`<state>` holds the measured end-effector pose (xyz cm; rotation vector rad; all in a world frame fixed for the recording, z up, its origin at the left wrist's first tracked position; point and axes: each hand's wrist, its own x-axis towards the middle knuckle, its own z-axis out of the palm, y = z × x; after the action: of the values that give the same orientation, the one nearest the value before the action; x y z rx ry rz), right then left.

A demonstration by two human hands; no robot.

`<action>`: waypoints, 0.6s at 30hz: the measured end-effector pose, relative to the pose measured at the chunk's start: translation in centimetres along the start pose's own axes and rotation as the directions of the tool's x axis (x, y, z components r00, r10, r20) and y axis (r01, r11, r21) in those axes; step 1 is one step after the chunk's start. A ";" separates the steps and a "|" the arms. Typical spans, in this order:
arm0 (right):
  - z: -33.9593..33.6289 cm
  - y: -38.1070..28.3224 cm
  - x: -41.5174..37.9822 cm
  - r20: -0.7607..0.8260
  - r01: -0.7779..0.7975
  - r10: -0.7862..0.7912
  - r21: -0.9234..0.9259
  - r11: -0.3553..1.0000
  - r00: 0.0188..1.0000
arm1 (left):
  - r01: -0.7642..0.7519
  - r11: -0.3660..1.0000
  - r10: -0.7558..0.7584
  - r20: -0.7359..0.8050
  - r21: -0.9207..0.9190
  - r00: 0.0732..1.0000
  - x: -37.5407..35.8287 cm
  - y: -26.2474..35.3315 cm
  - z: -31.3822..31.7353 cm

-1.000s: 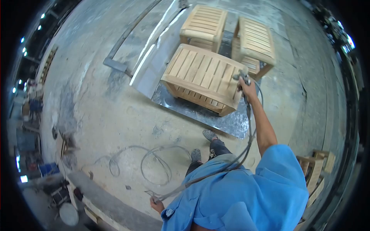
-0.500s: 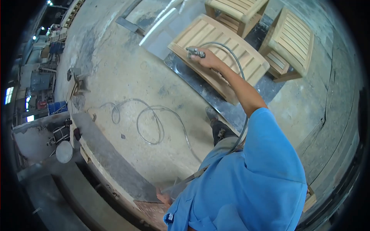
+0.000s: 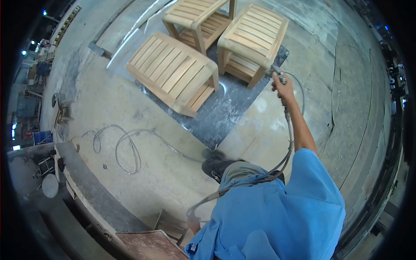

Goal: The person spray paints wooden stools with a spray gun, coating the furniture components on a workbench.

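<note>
The right hand (image 3: pixel 284 87) is wrapped around a hose-fed gun (image 3: pixel 279 75), its tip just beside the lower side of a slatted stool (image 3: pixel 252 38), which stands ahead of that hand and to its left; whether tip and wood touch, or the trigger is pressed, cannot be told. The left hand (image 3: pixel 193 224), low and well apart, blurs where the hose (image 3: pixel 289 134) runs toward it, so its grip cannot be told.

Good work here seems to call for a steady, even gap between tip and wood, with the wrist travelling along each leg rather than swinging. Enough slack below the right hand should stop the hose from tugging the tip aside. A second stool (image 3: pixel 173 71), farther left of the right hand, stands close by, so inner sides need careful angling. Looped hose on the floor (image 3: pixel 136 151), ahead of the left hand, asks for careful footing.
</note>
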<state>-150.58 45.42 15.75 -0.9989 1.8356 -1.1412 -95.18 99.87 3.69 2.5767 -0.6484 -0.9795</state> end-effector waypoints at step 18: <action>-9.7 -2.0 36.7 0.377 -0.032 0.084 -0.141 0.990 0.922 | 0.294 0.939 -0.319 -0.134 -0.177 0.938 -19.9 27.4 30.1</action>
<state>-174.03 15.62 14.01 -1.1442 1.6247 -0.7319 -137.32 83.05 4.74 2.6291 -0.1208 -0.8579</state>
